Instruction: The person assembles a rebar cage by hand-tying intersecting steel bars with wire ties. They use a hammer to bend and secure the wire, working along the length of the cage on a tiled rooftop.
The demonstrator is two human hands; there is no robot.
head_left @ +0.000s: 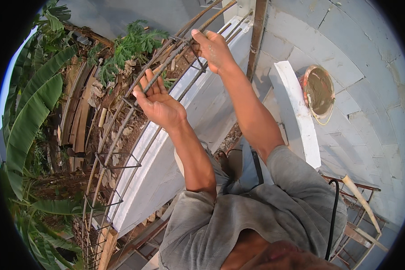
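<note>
Grey block wall [369, 67] above a garden, right hand [213, 50] fingers closed around a rebar cage [121, 135] bar, left hand [158, 104] fingers spread wide, cage bars crossing them.

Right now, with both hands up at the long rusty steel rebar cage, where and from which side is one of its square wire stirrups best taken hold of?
Probably at the top corner of a square wire stirrup, where it crosses a long bar of the rebar cage, coming from the wall side. The left hand is open beside the bars and the right hand is closed on one, both from that side; the far side hangs over open ground.
</note>
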